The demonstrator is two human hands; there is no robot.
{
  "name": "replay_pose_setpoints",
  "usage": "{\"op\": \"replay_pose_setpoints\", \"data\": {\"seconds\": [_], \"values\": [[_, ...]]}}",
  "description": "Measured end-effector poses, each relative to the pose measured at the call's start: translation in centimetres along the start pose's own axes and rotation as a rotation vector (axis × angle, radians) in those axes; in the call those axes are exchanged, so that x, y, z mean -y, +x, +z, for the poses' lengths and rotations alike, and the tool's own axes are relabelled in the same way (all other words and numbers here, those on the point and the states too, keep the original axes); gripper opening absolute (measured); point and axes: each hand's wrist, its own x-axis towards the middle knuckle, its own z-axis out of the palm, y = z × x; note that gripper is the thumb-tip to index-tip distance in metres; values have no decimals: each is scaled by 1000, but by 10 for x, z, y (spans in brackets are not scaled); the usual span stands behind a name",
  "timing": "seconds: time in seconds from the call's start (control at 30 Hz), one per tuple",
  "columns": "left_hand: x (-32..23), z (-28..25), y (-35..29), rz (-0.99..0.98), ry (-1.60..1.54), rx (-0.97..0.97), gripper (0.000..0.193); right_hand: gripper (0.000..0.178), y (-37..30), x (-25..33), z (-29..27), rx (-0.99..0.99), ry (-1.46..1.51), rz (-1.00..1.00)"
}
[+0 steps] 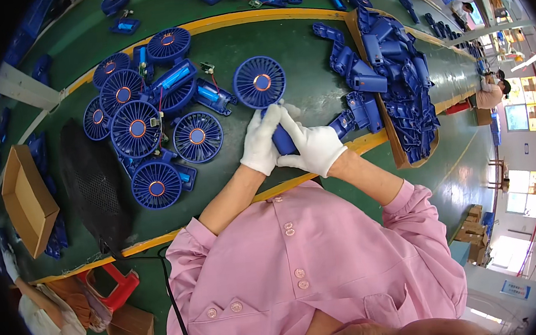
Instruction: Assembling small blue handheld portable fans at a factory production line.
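A blue handheld fan (260, 82) with an orange ring at its hub is between my hands, its round head pointing away from me. My left hand (260, 144), in a white glove, closes round the left side of its handle near the neck. From the right, my gloved right hand (312, 147) grips the same handle, whose lower part shows between my palms. Left of it lies a heap of blue fans (136, 129), several with open handles showing a light-blue battery (176, 77) and wires. Just right of my right hand are loose blue handle shells (363, 111).
A cardboard box (393, 137) full of blue shells stands at the right of the green table (238, 185). A black mesh bag (96, 184) and an open cardboard box (26, 202) are on the left. Another person's gloved hand (10, 263) shows at far left, near a red stool (119, 291).
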Motion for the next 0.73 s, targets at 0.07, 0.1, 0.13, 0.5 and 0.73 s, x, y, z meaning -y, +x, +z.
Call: {"op": "replay_pose_setpoints", "data": {"seconds": [0.07,0.1,0.13,0.5,0.73], "values": [[2,-17,9,19,-8,1,36,98,0,-5,-5,-15,156,110],[-3,-14,10,26,-13,-2,37,96,0,-9,-7,-20,237,165],[-10,-8,5,-43,-167,70,34,91,2,-9,-14,-44,482,277],[-10,-8,3,73,107,148,54,76,27,-1,-5,33,443,351],[-6,-11,10,115,211,17,53,72,39,-16,32,-74,476,322]]}}
